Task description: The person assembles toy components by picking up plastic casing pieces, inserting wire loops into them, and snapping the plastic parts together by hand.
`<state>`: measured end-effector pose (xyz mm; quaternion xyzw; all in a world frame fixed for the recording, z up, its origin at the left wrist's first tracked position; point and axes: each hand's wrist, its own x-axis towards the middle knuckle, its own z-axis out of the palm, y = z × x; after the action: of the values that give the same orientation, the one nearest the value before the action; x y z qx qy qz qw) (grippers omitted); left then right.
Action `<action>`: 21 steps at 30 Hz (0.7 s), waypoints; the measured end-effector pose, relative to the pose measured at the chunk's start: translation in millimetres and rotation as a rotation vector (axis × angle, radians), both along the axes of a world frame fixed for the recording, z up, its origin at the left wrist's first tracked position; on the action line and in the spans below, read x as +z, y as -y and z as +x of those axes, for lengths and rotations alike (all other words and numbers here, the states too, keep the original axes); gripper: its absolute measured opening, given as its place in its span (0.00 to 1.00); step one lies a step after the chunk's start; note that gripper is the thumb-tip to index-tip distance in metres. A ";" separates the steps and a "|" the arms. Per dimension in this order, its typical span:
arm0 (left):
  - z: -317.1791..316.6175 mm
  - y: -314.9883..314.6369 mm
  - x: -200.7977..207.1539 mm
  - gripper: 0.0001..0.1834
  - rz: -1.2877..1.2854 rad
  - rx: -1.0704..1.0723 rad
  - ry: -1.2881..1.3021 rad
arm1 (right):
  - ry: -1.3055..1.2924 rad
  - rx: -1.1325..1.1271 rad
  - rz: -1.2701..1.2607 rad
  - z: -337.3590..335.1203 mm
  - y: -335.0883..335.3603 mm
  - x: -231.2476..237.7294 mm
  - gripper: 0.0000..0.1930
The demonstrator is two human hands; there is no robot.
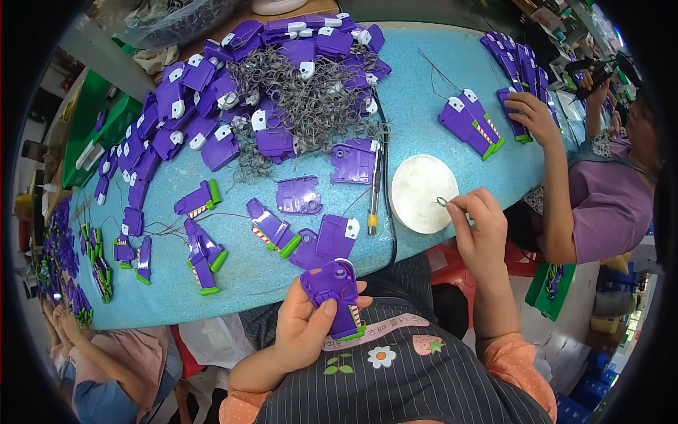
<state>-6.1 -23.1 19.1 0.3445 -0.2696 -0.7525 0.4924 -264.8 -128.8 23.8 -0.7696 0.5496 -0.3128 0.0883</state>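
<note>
My left hand (305, 325) grips a purple plastic toy leg part (330, 288) with a green foot edge and a red-and-white striped strip, held over my apron with its hollow inner side up. Between thumb and forefinger, my right hand (482, 230) pinches a small grey ring (442, 201) above the right rim of a round white dish (417, 175). A loose purple shell with a white tip (337, 237) lies on the table just beyond the held part. Left of it is a striped leg piece with a green foot (272, 230).
A tangled heap of grey rings (311, 99) lies among many purple shells (173, 99). A pen-like tool (374, 198) and a dark cable (393, 233) lie beside the dish. A co-worker's hand (534, 116) touches purple parts at the right. Wired leg pieces (201, 251) spread across the left.
</note>
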 end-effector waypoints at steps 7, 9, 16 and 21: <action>5.8 0.2 5.7 0.20 0.001 -0.005 0.020 | 0.579 0.035 0.172 25.0 -23.9 21.8 0.02; 2.4 2.0 6.4 0.21 -0.026 -0.013 -0.014 | 0.764 0.261 0.358 42.2 -30.5 23.1 0.02; -0.7 3.6 14.0 0.21 -0.100 0.044 0.010 | 0.895 0.562 0.595 85.4 -36.1 5.1 0.03; 1.8 -3.2 7.0 0.20 -0.126 0.005 0.139 | 1.026 0.560 0.892 83.4 -41.7 -2.7 0.03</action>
<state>-4.3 -19.9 26.1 0.3651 -0.3490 -0.7071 0.4949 -181.4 -87.1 21.0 -0.5288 0.2970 -0.3460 0.7158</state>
